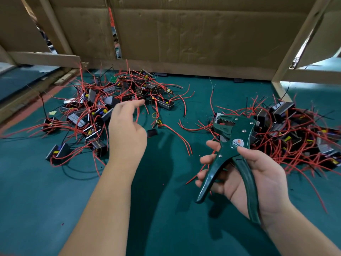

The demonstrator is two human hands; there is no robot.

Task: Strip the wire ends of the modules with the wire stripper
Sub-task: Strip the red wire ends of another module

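Note:
My right hand (258, 174) grips the dark green wire stripper (232, 150) by its two spread handles, jaws pointing up and away. My left hand (127, 126) hovers with relaxed fingers and holds nothing, stretched toward the left pile of modules (103, 106), black boxes with red and black wires. A second pile of modules (291, 133) lies right of the stripper, partly hidden behind it. A loose module with red wires (159, 123) lies between the piles.
The green table mat (166, 209) covers the work surface. Cardboard walls (184, 37) with wooden posts (299, 43) close off the back and sides. A small black part (152, 133) lies beside my left hand.

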